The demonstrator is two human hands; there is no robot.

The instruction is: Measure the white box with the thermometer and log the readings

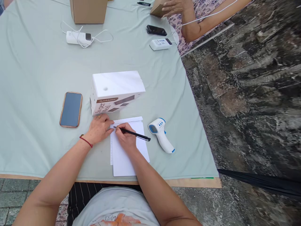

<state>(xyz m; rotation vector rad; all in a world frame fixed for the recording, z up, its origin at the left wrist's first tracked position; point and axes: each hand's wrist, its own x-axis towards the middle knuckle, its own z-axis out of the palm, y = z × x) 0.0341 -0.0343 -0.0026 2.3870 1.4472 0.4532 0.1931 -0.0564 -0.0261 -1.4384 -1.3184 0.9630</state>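
My right hand (126,135) is closed around a black pen (137,135), its tip at the upper left of a white sheet of paper (124,161). A narrow strip with printed marks (111,153) shows along the sheet's left edge; I cannot tell whether it is a ruler or another page. My left hand (100,128) lies on the table with thumb and forefinger apart, their tips touching the paper's upper left edge. Just beyond it stands a white carton (117,84) printed "NutriMotion" and "Super Meal".
Right of the paper lies a white-and-blue infrared thermometer (162,135). A phone (71,110) is on the left. Farther back are a white device with a cable (78,37), a brown box (88,11), a black phone (156,30), a white power bank (161,44) and another person's arm (190,28).
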